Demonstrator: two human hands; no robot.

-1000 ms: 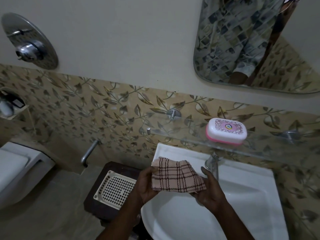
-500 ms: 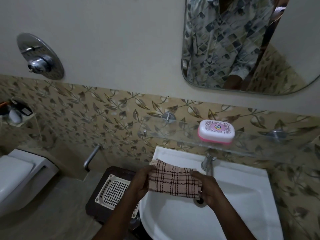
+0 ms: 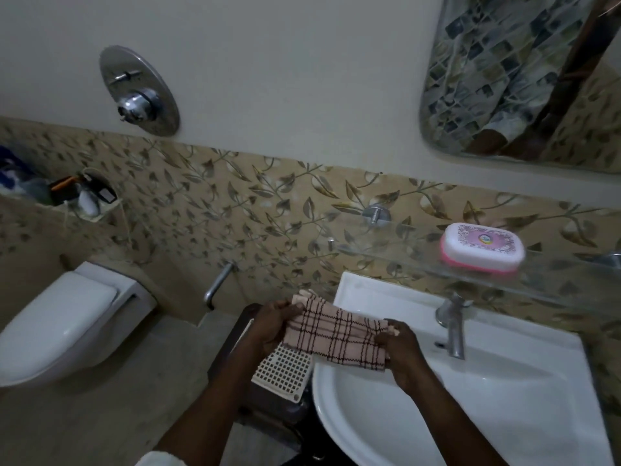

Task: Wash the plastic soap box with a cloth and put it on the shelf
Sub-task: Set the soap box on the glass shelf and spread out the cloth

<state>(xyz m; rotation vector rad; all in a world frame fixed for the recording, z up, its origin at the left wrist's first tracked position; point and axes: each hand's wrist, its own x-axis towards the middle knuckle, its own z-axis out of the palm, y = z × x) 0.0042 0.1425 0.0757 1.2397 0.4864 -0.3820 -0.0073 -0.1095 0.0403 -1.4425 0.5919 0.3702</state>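
Note:
A pink-and-white plastic soap box [image 3: 482, 247] with its lid on rests on the glass shelf [image 3: 554, 274] above the basin, at the right. A pink checked cloth [image 3: 336, 332], folded, is stretched between my hands over the basin's left rim. My left hand [image 3: 272, 326] pinches its left end and my right hand [image 3: 400, 351] grips its right end. Both hands are well below and left of the soap box.
A white basin [image 3: 504, 398] with a metal tap [image 3: 452, 326] fills the lower right. A white perforated tray [image 3: 284, 368] lies on a dark stool left of the basin. A toilet [image 3: 67, 317] is at the left, a mirror [image 3: 524, 75] at the upper right.
The view has swung left, so the soap box and basin now sit further right in frame. My hands, still gripping the cloth, have shifted towards the basin's left rim.

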